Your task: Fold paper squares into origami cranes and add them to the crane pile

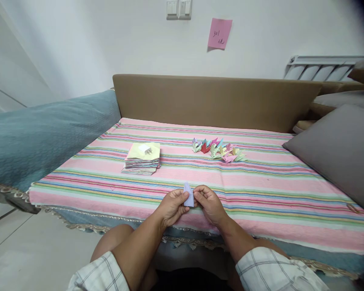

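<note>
A small piece of folded lavender paper [188, 195] is held up between my two hands, just above the front part of the striped cloth. My left hand [173, 205] pinches its left side, the thumb lying across the paper. At the right edge, the thumb and fingertips of my right hand [208, 204] are closed on the same paper. Beyond the hands to the left sits a stack of square paper sheets [142, 165], pale yellow on top, with a small white object [145, 149] on it. Several colourful folded paper pieces [220, 150] lie grouped farther back to the right.
The striped cloth [87, 178] covers a sofa seat with a brown backrest [212, 101] behind. A blue-covered armrest [51, 129] bounds the left, grey cushions [339, 149] the right. A small ring-like item [353, 208] lies near the right front. A pink note [220, 34] hangs on the wall.
</note>
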Demonstrator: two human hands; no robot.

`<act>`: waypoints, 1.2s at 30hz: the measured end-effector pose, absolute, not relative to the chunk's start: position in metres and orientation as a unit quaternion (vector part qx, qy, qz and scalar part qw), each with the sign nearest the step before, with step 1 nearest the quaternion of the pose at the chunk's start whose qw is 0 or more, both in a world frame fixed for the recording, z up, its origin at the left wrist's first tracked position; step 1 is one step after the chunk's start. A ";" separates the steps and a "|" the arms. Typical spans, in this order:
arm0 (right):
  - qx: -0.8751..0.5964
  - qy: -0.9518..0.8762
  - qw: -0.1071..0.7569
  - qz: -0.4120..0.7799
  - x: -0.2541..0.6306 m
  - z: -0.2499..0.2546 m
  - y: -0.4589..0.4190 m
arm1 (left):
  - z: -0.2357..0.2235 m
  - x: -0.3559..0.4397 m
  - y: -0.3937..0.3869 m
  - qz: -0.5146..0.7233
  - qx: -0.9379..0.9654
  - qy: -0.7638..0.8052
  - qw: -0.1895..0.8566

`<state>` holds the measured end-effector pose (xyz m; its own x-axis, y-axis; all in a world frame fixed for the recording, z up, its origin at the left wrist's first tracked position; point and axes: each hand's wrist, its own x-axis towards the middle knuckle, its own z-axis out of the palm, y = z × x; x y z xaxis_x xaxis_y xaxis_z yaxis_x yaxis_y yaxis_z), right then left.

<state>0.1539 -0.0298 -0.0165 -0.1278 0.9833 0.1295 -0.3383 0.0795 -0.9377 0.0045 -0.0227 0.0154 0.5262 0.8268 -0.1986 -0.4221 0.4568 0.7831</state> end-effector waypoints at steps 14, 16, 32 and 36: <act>-0.365 -0.589 0.547 0.469 0.161 -0.005 -0.034 | 0.015 0.002 -0.022 0.368 0.339 0.338 0.797; -0.365 -0.625 0.539 0.431 0.163 -0.004 -0.034 | 0.016 0.002 -0.023 0.360 0.352 0.349 0.790; -0.370 -0.652 0.533 0.392 0.165 0.002 -0.034 | 0.015 -0.001 -0.023 0.337 0.401 0.380 0.763; -0.374 -0.691 0.510 0.350 0.167 0.006 -0.035 | 0.015 -0.002 -0.023 0.329 0.418 0.390 0.752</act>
<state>0.1674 -0.0347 0.0057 -0.1991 0.8742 0.4429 0.1601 0.4749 -0.8654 -0.0018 -0.0230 0.0152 0.4799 0.8203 -0.3111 -0.1695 0.4346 0.8845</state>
